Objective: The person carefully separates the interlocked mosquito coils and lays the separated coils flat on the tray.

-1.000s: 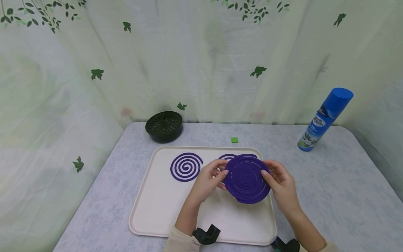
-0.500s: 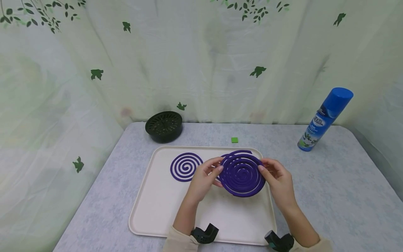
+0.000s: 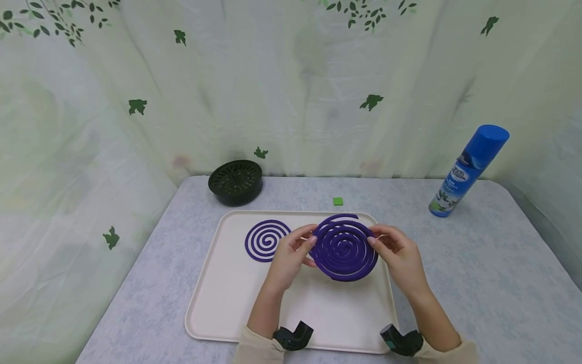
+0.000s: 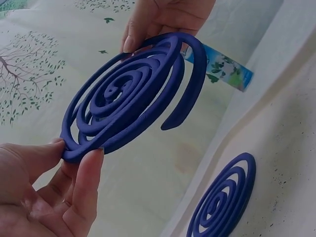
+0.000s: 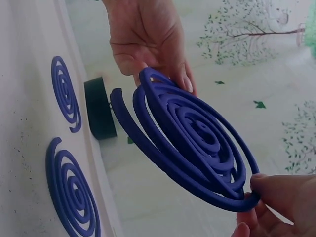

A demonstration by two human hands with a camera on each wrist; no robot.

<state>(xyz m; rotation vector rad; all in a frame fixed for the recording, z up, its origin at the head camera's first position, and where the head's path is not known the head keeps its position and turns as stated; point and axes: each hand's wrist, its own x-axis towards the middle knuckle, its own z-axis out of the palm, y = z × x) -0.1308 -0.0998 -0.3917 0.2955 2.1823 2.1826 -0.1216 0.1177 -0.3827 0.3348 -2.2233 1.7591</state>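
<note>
Both hands hold a pair of nested purple mosquito coils [image 3: 344, 247], raised above the tray. My left hand [image 3: 289, 255] pinches the left edge between thumb and fingers; my right hand [image 3: 400, 258] pinches the right edge the same way. In the left wrist view the held coils [image 4: 143, 116] are partly spread, one turn's loose end hanging apart from the rest. A single mosquito coil [image 3: 267, 241] lies flat at the tray's back left. Another coil [image 5: 75, 194] lies on the tray in the right wrist view; in the head view the held pair hides it.
A cream tray [image 3: 236, 303] rests on the grey-blue table [image 3: 477, 283]. Behind its left corner sits a dark round slotted holder [image 3: 236, 183]. A blue spray can [image 3: 468, 172] stands at the back right. One small green square [image 3: 338, 201] lies behind the tray.
Both hands have shifted left and slightly up with the coils. The held pair's tilt has changed, and more gaps show between its turns. The coil on the tray stays put.
</note>
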